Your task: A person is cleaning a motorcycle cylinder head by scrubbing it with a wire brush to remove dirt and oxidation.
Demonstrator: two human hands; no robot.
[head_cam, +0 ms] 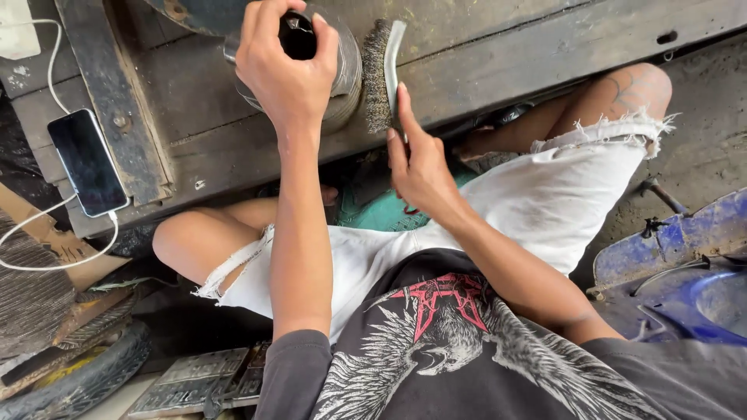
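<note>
Brushing a round metal part at the bench edge

We take the wooden workbench [498, 54] as our landmark: on its top near the front edge sits a round ribbed metal part [346, 66], and our left hand [286, 70] is closed firmly over its dark top, steadying it. Just right of that part our right hand [420, 167] holds a wire brush [381, 74] by its pale handle, fingers wrapped, index finger stretched along it, bristles against the metal. We judge the brush could skid off the curved side and rake the left fingers, since they sit so near. A phone [87, 162] lies charging at the bench's left end.
</note>
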